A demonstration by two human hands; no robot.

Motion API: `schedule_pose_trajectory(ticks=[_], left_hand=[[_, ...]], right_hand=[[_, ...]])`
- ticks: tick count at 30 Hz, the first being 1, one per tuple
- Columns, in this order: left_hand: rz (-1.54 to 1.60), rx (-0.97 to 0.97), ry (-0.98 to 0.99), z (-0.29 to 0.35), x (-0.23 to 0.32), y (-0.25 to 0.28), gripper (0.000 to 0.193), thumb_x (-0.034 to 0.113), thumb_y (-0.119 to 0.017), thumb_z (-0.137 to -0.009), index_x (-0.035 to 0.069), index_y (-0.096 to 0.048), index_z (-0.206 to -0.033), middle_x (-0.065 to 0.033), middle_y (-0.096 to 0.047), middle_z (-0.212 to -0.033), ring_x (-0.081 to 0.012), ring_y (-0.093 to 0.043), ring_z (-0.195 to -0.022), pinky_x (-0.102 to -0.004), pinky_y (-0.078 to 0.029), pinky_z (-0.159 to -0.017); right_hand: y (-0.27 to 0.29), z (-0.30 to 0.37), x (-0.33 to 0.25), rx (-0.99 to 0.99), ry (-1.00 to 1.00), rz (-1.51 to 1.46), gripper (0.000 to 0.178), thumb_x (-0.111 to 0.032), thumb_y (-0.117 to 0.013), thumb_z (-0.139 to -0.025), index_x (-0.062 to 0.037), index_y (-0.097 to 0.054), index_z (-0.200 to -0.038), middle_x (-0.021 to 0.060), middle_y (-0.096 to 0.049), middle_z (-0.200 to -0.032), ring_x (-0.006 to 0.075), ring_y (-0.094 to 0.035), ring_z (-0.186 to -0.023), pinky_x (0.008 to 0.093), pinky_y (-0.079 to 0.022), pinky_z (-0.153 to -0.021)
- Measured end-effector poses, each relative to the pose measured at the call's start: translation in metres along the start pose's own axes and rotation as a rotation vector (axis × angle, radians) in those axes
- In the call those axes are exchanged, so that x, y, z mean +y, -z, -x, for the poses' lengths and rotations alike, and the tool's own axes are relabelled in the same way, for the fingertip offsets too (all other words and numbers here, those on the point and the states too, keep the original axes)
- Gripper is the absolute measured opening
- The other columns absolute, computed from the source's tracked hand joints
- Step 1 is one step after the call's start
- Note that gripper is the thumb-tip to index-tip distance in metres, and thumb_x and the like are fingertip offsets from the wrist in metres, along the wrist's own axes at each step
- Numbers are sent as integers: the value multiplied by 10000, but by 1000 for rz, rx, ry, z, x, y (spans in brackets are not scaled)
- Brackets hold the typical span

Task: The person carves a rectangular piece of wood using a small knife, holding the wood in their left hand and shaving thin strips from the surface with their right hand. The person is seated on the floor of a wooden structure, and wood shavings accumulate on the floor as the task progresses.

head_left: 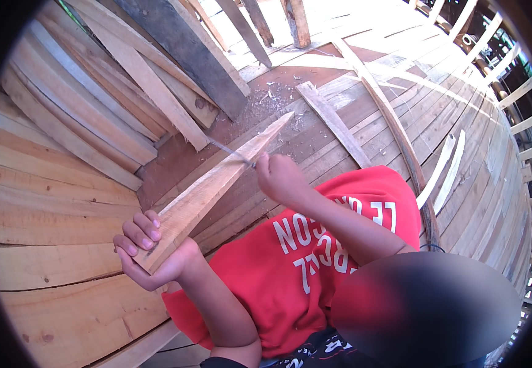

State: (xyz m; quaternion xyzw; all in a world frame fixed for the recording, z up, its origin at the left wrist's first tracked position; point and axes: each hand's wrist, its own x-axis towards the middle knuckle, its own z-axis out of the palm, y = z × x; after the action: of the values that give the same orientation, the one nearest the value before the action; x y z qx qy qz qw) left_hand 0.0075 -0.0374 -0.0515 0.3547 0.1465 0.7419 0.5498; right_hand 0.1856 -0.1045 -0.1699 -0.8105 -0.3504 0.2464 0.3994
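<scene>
My left hand (155,251) is closed round the wide lower end of a tapered piece of wood (211,184). The wood slants up and to the right, narrowing to a point with a pale strip along its upper edge. In my right hand (283,181), closed in a fist, is a knife (224,148). Its thin grey blade lies across the upper half of the wood and sticks out past the left edge. The fist hides the handle. Beneath both arms spreads red cloth (247,264) with white lettering.
Curved planks (64,202) line the left side, with boards leaning there. A dark beam (186,49) slants down at the upper left. Wood shavings (272,98) litter the plank floor. A loose board (333,122), a long curved strip (388,116) and pale offcuts (447,172) lie to the right.
</scene>
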Motion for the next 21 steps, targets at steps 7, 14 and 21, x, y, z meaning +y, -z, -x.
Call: schedule_pose_trajectory(ticks=[7, 14, 21], left_hand=[[-8, 185, 53, -2, -3, 0, 223, 234, -410, -858, 175, -380, -645, 17, -358, -587, -129, -377, -545, -308, -363, -609], [-4, 101, 37, 2, -3, -4, 244, 258, -406, -906, 173, -380, -678, 28, -355, -571, -117, -371, -526, -295, -358, -611], [-10, 117, 23, -4, 0, 7, 221, 231, -412, -861, 175, -376, -650, 10, -357, -590, -135, -371, -547, -310, -357, -611]], right_hand=[[-1, -24, 42, 240, 13, 9, 544, -307, -341, -963, 74, -631, -706, 330, -611, -726, 512, -615, -728, 561, -488, -784], [9, -40, 61, 233, -136, 102, 534, -303, -341, -962, 58, -651, -719, 319, -629, -748, 503, -629, -744, 559, -501, -772], [-2, -6, 1, 47, 41, 91, 562, -321, -310, -969, 53, -666, -746, 308, -640, -767, 491, -639, -781, 555, -501, -775]])
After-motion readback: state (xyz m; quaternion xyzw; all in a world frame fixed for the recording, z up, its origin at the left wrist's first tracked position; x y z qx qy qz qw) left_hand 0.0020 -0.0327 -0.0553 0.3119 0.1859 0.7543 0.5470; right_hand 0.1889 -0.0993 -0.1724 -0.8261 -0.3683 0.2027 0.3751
